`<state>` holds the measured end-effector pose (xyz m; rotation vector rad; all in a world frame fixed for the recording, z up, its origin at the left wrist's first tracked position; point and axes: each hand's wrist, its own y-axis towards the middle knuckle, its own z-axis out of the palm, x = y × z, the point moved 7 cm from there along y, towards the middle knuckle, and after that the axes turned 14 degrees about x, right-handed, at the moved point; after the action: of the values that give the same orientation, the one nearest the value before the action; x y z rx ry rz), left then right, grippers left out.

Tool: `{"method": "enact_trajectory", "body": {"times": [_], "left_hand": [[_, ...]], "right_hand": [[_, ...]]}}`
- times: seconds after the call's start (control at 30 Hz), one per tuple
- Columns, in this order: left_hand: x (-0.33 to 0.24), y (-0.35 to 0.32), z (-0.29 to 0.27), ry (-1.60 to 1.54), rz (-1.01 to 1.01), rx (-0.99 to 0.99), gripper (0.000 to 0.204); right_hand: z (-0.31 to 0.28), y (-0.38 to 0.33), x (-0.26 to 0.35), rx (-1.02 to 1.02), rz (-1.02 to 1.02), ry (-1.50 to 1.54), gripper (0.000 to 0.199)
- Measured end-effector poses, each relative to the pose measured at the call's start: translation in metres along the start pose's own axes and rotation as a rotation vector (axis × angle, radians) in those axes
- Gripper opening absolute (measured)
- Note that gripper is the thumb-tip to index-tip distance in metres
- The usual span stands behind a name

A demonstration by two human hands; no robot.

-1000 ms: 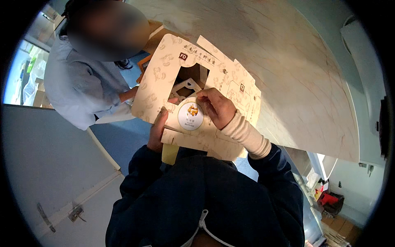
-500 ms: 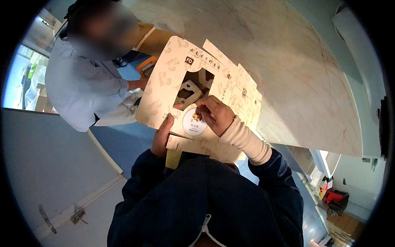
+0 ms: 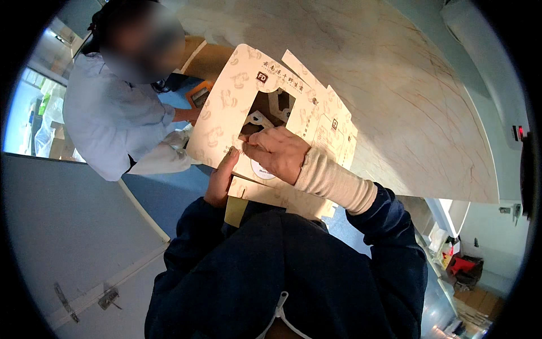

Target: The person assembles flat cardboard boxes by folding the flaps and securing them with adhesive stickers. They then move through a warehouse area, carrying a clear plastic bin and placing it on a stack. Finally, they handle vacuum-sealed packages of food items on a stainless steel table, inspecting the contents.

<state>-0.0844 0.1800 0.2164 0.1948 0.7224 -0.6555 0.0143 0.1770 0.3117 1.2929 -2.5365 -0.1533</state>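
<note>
A flat, unfolded cardboard box blank (image 3: 223, 107) is cream with a pale mushroom print and a cut-out window. I see it tilted above my lap. My left hand (image 3: 221, 179) grips its lower left edge, thumb on the printed face and the other fingers hidden beneath. My right hand (image 3: 276, 152) lies across the face with bent, closed fingers, their tips at the window's lower left corner. Whether anything is between those tips is hidden. Under this hand a round white label (image 3: 263, 171) shows only in part. Through the window, cut cardboard pieces (image 3: 258, 118) are visible.
A marbled table (image 3: 418, 113) curves along the right. At the upper left, a co-worker in a light top (image 3: 116, 113) sits close by, near an orange-framed item (image 3: 199, 95) and a brown carton (image 3: 212, 59). A grey panel (image 3: 73, 209) stands at the left.
My right hand has slid left across the label to the window's lower corner, covering more of the label. My left hand keeps its hold on the box blank.
</note>
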Motion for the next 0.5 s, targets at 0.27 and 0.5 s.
{"method": "enact_trajectory", "body": {"times": [0.27, 0.5], "left_hand": [[0.003, -0.001, 0.017, -0.198, -0.083, -0.017, 0.042], [0.003, 0.006, 0.002, 0.225, 0.099, 0.001, 0.039]], "right_hand": [[0.002, 0.006, -0.001, 0.038, -0.018, 0.023, 0.031], [-0.005, -0.015, -0.019, -0.065, 0.079, 0.182, 0.016]]}}
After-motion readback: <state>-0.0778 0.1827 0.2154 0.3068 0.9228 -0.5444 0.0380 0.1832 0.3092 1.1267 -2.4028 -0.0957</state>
